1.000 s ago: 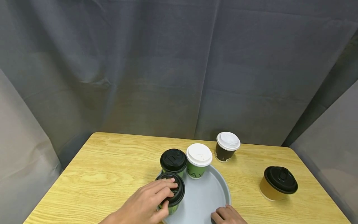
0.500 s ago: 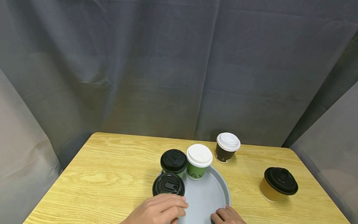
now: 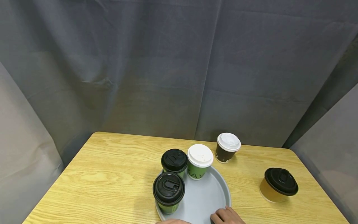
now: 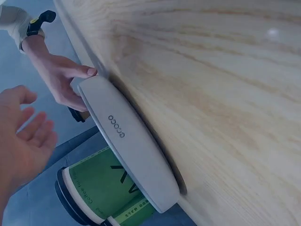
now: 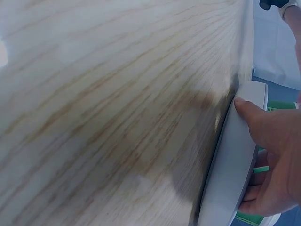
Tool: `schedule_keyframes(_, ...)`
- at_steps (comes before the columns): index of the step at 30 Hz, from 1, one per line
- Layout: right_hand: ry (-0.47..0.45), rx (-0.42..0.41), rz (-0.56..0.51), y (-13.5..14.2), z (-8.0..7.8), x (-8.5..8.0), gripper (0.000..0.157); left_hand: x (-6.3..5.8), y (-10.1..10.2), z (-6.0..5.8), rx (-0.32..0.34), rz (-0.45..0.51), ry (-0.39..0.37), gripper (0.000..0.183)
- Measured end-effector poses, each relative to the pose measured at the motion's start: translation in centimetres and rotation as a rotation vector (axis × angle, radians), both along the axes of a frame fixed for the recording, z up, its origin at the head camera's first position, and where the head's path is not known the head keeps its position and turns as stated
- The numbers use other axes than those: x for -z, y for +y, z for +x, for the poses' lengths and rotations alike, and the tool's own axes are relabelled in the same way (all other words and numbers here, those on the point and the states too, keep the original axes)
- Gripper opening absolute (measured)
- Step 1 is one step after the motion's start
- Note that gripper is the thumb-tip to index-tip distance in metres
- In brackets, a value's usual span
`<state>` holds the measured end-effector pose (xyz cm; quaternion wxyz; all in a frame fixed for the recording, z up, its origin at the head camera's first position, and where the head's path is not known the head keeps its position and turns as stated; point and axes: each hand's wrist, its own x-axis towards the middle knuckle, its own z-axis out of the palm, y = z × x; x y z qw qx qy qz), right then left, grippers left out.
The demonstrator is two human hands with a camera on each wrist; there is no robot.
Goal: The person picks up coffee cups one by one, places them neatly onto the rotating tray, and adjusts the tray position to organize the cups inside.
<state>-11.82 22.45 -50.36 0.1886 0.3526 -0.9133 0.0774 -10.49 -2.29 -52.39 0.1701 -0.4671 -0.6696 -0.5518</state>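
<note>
The right grip (image 5: pixel 276 153) is pinching a tray (image 3: pixel 205 197) by its wall, thumb pressing the outside, fingers folding round the other side; the left grip (image 4: pixel 21 143) is hanging loosely curled, holding nothing, apart from the tray at the left of its wrist view. Now the big picture: the worktop (image 3: pixel 112 174) is filling the lower part of the head view, and the round tray is sitting at lower centre, carrying three cups. It's looking stiff and fairly light, probably smooth plastic, so the raised wall is offering the sure hold, ideally at opposite sides, because the load is crowding the left and back. Here's the largest cup, the black-lidded front cup (image 3: pixel 169 194), standing upright at the tray's left; the white-lidded green cup (image 3: pixel 199 161) and the rear black-lidded cup (image 3: pixel 174 161) are standing close together behind it. They're looking like paper: light if empty, though the lids are hiding any contents. Squeezing hard would likely be denting them; gripping the body just below the lid is seeming safest. Off the tray, the tan cup (image 3: pixel 272 190) is standing at lower right, the smaller dark cup (image 3: pixel 225 153) just beyond the tray's back edge.
</note>
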Motion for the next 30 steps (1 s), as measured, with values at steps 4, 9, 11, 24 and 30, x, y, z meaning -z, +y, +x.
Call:
schedule_keyframes(4,-0.009,0.007,0.015,-0.1,0.1,-0.1,0.041,2.2,-1.4,-1.0,-0.042,-0.174,0.217,0.026)
schedule_keyframes(9,0.004,0.018,0.025,-0.2,0.2,-0.1,0.041,4.9,-1.5,-3.6,0.009,-0.242,0.416,0.023)
schedule_keyframes(11,0.019,0.019,0.025,-0.2,0.3,0.0,0.041,7.3,-1.5,-4.8,0.071,-0.287,0.428,0.027)
schedule_keyframes(24,0.041,0.036,0.046,-0.4,0.6,-0.1,0.044,11.8,-1.4,-5.4,-0.167,-0.228,0.694,0.025)
schedule_keyframes(30,0.046,0.037,0.043,-0.5,0.7,0.0,0.044,4.9,-1.8,-3.0,-0.287,-0.261,0.713,0.022)
